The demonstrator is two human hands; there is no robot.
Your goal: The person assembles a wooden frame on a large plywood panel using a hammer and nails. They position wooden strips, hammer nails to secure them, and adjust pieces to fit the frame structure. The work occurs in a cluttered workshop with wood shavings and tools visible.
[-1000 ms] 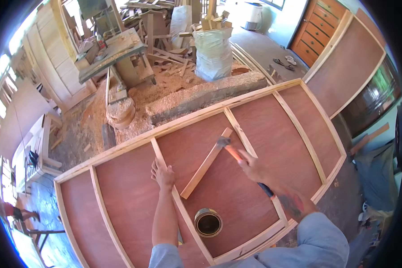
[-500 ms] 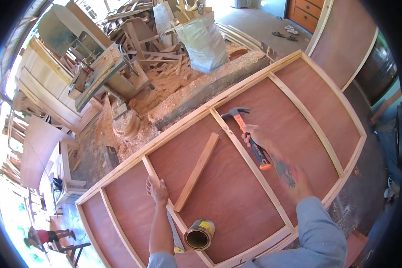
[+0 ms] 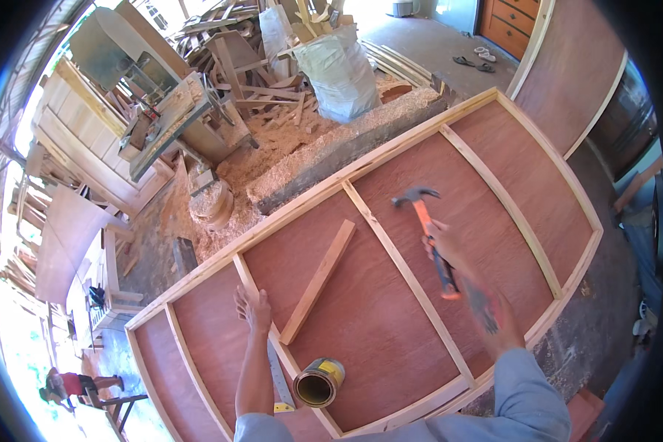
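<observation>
My right hand (image 3: 443, 243) is wrapped round the orange and black handle of a claw hammer (image 3: 422, 212), raised over the reddish-brown plywood panel (image 3: 486, 250). The steel head points away from me, just right of a middle batten (image 3: 412, 276). At the left, my left hand (image 3: 254, 306) lies beside another batten (image 3: 244, 271), fingers spread and holding nothing. Between these battens a loose wooden strip (image 3: 318, 283) rests diagonally on the panel. Nearer to me, an open can (image 3: 330, 372) stands by the left batten, next to a square's metal blade (image 3: 278, 376).
Beyond the panel's frame (image 3: 287, 218) are a sawdust-covered ledge (image 3: 346, 144), a white sack (image 3: 339, 74) of offcuts and a machine table (image 3: 166, 129). Scrap wood is piled behind. A person (image 3: 77, 384) bends at the far left; another person's arm (image 3: 637, 188) shows at right.
My right hand has carried the hammer rightward and toward me, away from the middle batten. My left hand's fingers have lifted and spread at the left batten.
</observation>
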